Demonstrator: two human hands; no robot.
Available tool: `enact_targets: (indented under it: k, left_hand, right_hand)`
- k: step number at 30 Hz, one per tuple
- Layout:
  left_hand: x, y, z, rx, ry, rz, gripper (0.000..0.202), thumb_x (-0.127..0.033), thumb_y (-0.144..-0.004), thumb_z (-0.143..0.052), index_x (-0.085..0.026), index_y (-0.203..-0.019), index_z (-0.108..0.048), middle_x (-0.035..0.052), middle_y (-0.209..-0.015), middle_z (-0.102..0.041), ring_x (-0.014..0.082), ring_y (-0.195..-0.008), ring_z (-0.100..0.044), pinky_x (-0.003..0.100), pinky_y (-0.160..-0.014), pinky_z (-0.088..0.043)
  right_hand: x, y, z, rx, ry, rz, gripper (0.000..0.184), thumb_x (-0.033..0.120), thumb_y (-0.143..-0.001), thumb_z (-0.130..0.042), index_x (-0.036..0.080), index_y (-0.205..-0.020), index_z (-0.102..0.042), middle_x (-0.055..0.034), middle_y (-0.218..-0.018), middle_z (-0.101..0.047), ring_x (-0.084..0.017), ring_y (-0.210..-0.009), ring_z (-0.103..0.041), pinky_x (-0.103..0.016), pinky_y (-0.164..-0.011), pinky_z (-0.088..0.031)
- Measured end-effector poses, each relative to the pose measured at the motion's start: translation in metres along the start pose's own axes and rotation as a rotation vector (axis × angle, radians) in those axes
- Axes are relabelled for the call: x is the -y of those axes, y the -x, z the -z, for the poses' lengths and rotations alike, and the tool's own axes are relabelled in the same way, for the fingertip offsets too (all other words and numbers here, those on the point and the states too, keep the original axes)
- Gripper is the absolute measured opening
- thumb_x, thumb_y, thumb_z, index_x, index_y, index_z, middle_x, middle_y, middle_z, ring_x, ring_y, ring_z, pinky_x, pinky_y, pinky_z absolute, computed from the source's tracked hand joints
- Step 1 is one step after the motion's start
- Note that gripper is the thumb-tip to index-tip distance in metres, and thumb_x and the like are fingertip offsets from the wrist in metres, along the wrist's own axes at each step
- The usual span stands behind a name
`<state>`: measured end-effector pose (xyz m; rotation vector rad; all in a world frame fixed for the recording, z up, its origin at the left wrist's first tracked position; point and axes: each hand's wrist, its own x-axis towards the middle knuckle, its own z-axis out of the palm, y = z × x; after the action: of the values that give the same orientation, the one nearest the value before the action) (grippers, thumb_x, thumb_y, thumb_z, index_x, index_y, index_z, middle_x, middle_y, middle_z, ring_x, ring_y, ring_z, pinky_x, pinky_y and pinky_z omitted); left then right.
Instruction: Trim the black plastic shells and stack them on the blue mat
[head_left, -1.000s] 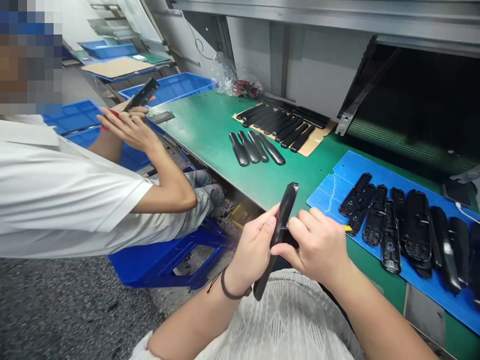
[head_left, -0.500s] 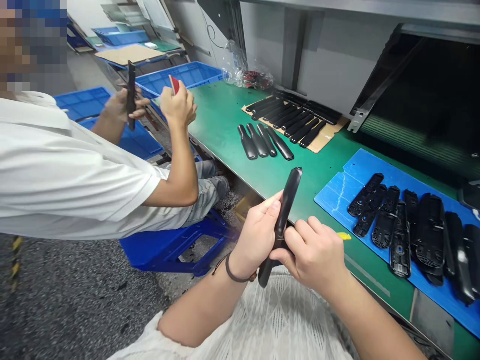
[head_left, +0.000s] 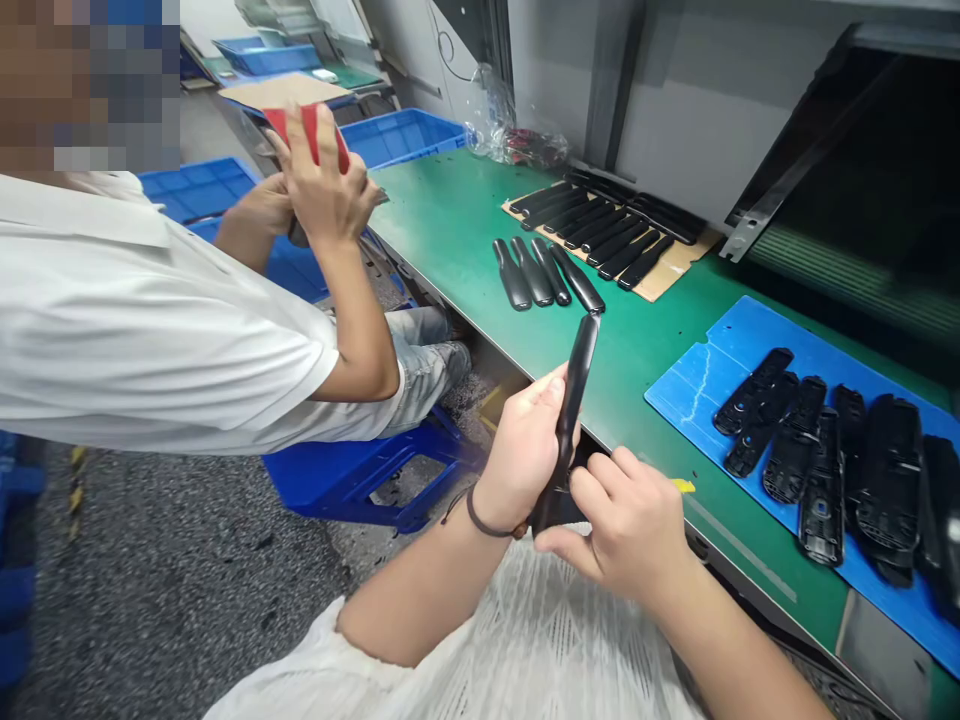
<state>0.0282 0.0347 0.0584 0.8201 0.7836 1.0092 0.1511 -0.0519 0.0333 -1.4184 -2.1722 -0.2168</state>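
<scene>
My left hand [head_left: 529, 435] is closed around a long, glossy black plastic handle-shaped casing [head_left: 579, 375], which slants upward over the table's front edge. My right hand [head_left: 626, 515] is curled at the casing's lower end, thumb below and fingers bent. Between the right fingers and the casing shows a small dark flat piece [head_left: 561, 508], its kind unclear. Beyond the casing's tip, several similar smooth black casings [head_left: 531, 275] lie side by side on the green table [head_left: 457, 235].
A blue sheet [head_left: 686, 385] on the right bears several black shells with their inner ribs showing. More black casings lie on cardboard [head_left: 660, 285] at the back. A co-worker in a white shirt [head_left: 150, 310] sits at left, holding a red piece [head_left: 345, 150]. A blue stool [head_left: 337, 480] stands below.
My right hand has slid down along the casing to its lower end, relative to my left hand. The co-worker's hands have come together, the red piece now over the other hand.
</scene>
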Motion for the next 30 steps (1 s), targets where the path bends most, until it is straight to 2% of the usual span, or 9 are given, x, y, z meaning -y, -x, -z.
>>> enact_targets:
  k: [4,9,13,18,22,25,26,28,30]
  left_hand:
    - [-0.006,-0.006,-0.003,-0.075,0.031,-0.012,0.041,-0.046,-0.102,-0.058,-0.017,-0.131,-0.064,-0.0064,-0.064,-0.039,0.0053,-0.042,-0.031,0.017,-0.036,-0.026]
    - [-0.009,-0.013,-0.003,-0.163,0.095,0.025,0.029,-0.042,-0.104,-0.055,-0.018,-0.118,-0.063,-0.0069,-0.066,-0.039,0.0039,-0.041,-0.030,0.015,-0.035,-0.025]
    - [-0.001,-0.019,0.004,-0.239,0.158,0.067,0.026,-0.043,-0.102,-0.061,-0.018,-0.107,-0.062,-0.0072,-0.066,-0.040,0.0030,-0.040,-0.030,0.014,-0.035,-0.024]
    - [0.009,-0.030,0.018,-0.328,0.232,0.064,0.025,-0.041,-0.101,-0.061,-0.018,-0.111,-0.061,-0.0078,-0.066,-0.043,0.0031,-0.040,-0.030,0.014,-0.036,-0.026]
    - [0.006,-0.036,0.029,-0.373,0.267,0.056,0.022,-0.037,-0.105,-0.054,-0.016,-0.109,-0.060,-0.0078,-0.066,-0.042,0.0033,-0.040,-0.030,0.015,-0.036,-0.024]
    - [0.001,-0.038,0.037,-0.404,0.252,0.036,0.021,-0.037,-0.104,-0.055,-0.017,-0.108,-0.061,-0.0077,-0.067,-0.043,0.0031,-0.040,-0.031,0.014,-0.037,-0.026]
    - [0.000,-0.038,0.039,-0.412,0.244,0.026,0.021,-0.038,-0.104,-0.056,-0.018,-0.108,-0.061,-0.0077,-0.068,-0.044,0.0031,-0.040,-0.032,0.014,-0.037,-0.026]
    - [-0.003,-0.038,0.043,-0.429,0.235,0.011,0.022,-0.040,-0.102,-0.060,-0.019,-0.108,-0.061,-0.0077,-0.068,-0.044,0.0034,-0.040,-0.033,0.014,-0.037,-0.027]
    - [-0.004,-0.037,0.045,-0.448,0.234,0.005,0.023,-0.040,-0.100,-0.061,-0.019,-0.109,-0.061,-0.0076,-0.067,-0.044,0.0039,-0.040,-0.033,0.015,-0.038,-0.027]
  right_hand:
    - [0.007,0.003,-0.003,0.012,-0.030,0.016,0.069,0.080,-0.099,-0.032,0.021,-0.071,-0.052,-0.0022,-0.068,-0.047,-0.018,-0.069,-0.033,-0.036,-0.062,-0.019]
    - [0.011,0.003,-0.007,0.003,0.043,0.026,0.057,0.064,-0.106,-0.037,0.021,-0.072,-0.053,-0.0025,-0.068,-0.047,-0.019,-0.070,-0.034,-0.037,-0.062,-0.017]
    - [0.012,0.006,-0.014,-0.053,0.106,0.030,0.054,0.057,-0.109,-0.037,0.021,-0.072,-0.054,-0.0025,-0.066,-0.047,-0.019,-0.068,-0.033,-0.038,-0.062,-0.015]
    - [0.014,0.013,-0.025,-0.093,0.152,0.062,0.046,0.050,-0.109,-0.045,0.021,-0.074,-0.056,-0.0014,-0.064,-0.045,-0.018,-0.066,-0.034,-0.038,-0.061,-0.016]
    - [0.008,0.016,-0.030,-0.154,0.020,-0.010,0.034,0.049,-0.107,-0.051,0.017,-0.104,-0.061,-0.0019,-0.072,-0.053,-0.019,-0.069,-0.042,-0.035,-0.061,-0.027]
    - [0.000,0.015,-0.034,-0.139,-0.068,-0.034,0.018,0.025,-0.106,-0.049,0.015,-0.119,-0.056,-0.0047,-0.082,-0.059,-0.020,-0.074,-0.050,-0.033,-0.062,-0.035]
    - [-0.002,0.014,-0.035,-0.097,-0.056,-0.034,0.023,0.014,-0.103,-0.046,0.016,-0.123,-0.056,-0.0043,-0.083,-0.059,-0.019,-0.074,-0.052,-0.032,-0.060,-0.035]
    - [-0.004,0.011,-0.037,0.021,-0.006,-0.073,0.049,0.001,-0.095,-0.044,0.022,-0.138,-0.053,-0.0032,-0.085,-0.060,-0.019,-0.073,-0.055,-0.030,-0.055,-0.033]
    - [0.000,0.008,-0.038,0.104,-0.056,-0.185,0.061,0.007,-0.094,-0.052,0.025,-0.152,-0.044,-0.0045,-0.095,-0.065,-0.020,-0.078,-0.062,-0.029,-0.055,-0.038]
